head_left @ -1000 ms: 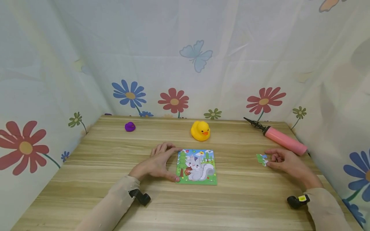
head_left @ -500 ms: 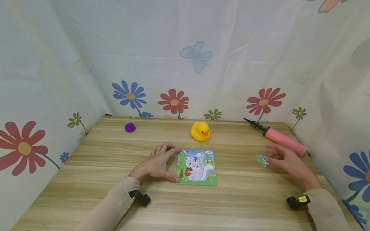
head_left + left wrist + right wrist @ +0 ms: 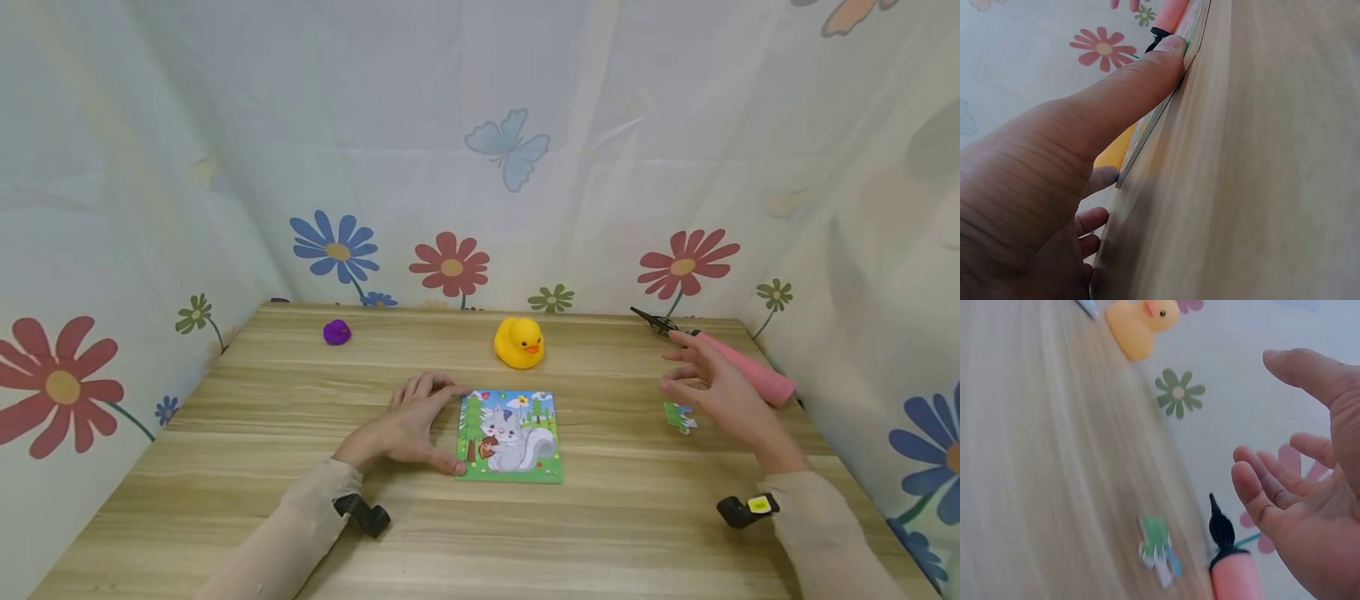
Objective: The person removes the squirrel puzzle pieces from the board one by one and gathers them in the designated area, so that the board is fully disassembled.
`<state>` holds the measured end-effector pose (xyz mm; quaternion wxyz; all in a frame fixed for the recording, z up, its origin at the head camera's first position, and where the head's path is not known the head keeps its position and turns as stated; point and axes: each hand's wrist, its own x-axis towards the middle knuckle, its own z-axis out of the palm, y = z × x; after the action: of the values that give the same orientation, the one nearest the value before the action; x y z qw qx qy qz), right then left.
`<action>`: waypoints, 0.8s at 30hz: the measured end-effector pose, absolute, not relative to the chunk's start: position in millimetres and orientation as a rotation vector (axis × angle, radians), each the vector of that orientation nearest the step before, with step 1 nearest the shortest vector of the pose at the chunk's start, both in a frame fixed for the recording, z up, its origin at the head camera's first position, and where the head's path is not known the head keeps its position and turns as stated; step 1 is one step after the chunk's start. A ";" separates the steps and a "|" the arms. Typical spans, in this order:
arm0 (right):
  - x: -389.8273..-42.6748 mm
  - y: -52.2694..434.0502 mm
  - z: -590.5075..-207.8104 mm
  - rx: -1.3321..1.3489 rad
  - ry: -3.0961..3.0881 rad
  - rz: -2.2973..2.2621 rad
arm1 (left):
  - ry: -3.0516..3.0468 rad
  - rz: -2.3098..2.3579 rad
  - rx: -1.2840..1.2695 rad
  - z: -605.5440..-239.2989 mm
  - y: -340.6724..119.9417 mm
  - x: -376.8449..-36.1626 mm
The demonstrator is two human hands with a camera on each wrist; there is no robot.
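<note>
A square squirrel jigsaw puzzle (image 3: 512, 435) lies flat on the wooden table. My left hand (image 3: 407, 421) rests at its left side: the thumb touches the lower left corner and the index finger the upper left one, both fairly straight. The left wrist view shows the thumb (image 3: 1141, 72) on the puzzle's edge. A loose jigsaw piece (image 3: 679, 417), green, white and blue, lies on the table to the right. Above and beside that piece, my right hand (image 3: 712, 387) is raised with its fingers spread apart and nothing between them, as the right wrist view confirms.
A yellow rubber duck (image 3: 519, 342) stands behind the puzzle, and a small purple duck (image 3: 337, 332) sits at the back left. A pink hand pump (image 3: 750, 367) with a black nozzle lies at the right, partly behind my right hand. Patterned curtains (image 3: 375, 125) surround the table.
My right hand has let go of the jigsaw piece and lifted up and slightly left, its fingers spreading. The piece stays on the table. My left hand has not moved.
</note>
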<state>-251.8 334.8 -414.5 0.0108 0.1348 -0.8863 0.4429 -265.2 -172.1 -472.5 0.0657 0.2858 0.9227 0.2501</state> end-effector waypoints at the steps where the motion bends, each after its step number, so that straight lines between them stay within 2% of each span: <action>1: -252.6 330.6 -412.1 0.439 -2.751 1.394 | 2.782 0.755 0.862 -472.4 -172.1 -264.9; 11: -259.2 288.8 -391.4 0.503 -2.676 1.481 | 2.787 0.751 0.851 -472.1 -172.0 -264.1; 24: -271.1 240.6 -384.2 0.606 -2.598 1.599 | 2.781 0.766 0.845 -471.5 -171.1 -264.0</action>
<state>-271.1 240.6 -384.2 0.0157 0.1949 -0.8353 0.5139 -264.0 -171.1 -471.5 0.0678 0.2804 0.9231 0.2543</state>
